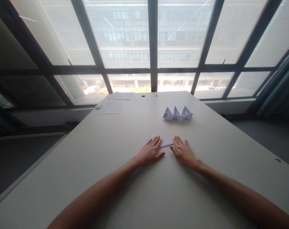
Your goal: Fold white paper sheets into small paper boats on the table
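White paper (pixel 166 143) sits on the table (pixel 218 143), left hand (pixel 151 150) flat over one end, right hand (pixel 182 151) flat at the other, neither pinching, probably mid-crease, so next wants even pressure imo.

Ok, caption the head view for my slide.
Left hand on folded paper, right hand by its tip, paper boats beyond.

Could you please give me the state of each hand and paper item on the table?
Left hand: palm down, fingers on the folded paper.
Right hand: palm down, at the paper's right end.
Folded paper: flat, partly covered.
Three paper boats: folded, upright.
Loose sheets: flat.
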Tool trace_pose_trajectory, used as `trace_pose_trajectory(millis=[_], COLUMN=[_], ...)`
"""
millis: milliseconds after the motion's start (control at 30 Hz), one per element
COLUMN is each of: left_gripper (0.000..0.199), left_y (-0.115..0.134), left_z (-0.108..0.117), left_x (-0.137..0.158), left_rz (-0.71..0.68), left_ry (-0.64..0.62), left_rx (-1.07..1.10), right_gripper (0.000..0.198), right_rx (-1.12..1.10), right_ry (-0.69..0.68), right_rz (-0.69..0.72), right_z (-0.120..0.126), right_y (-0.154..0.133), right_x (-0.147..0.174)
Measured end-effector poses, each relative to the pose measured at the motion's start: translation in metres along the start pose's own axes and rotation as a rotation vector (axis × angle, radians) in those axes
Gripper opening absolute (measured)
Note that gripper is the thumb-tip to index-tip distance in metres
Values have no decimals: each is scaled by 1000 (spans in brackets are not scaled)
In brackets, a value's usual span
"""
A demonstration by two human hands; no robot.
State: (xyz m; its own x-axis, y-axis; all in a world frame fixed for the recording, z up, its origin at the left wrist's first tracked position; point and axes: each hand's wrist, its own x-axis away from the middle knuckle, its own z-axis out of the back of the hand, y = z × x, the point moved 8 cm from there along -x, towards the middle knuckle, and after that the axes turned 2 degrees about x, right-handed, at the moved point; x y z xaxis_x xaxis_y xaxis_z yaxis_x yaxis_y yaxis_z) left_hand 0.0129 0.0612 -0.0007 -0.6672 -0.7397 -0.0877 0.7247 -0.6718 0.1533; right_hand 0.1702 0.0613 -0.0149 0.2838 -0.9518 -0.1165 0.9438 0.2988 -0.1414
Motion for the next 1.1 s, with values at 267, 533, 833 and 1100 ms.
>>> trace_pose_trajectory(millis=[267,533,833,1100], left_gripper=[64,60,59,51], left_y=[-5,-6,-8,-15], left_z=[-3,-4,-2,13], left_x=[-1,-2,-3,-3], left_rz=[31,40,52,82], left_ry=[6,25,34,191], left_rx=[37,62,89,291], right_gripper=[60,53,35,31], right_rx=[-108,-170,-79,-305], right_ry=[143,-10,192,379], right_rz=[-94,329,74,3], right_z=[16,17,38,54], right_y=[32,-23,-1,5], right_x=[-12,-2,-2,3])
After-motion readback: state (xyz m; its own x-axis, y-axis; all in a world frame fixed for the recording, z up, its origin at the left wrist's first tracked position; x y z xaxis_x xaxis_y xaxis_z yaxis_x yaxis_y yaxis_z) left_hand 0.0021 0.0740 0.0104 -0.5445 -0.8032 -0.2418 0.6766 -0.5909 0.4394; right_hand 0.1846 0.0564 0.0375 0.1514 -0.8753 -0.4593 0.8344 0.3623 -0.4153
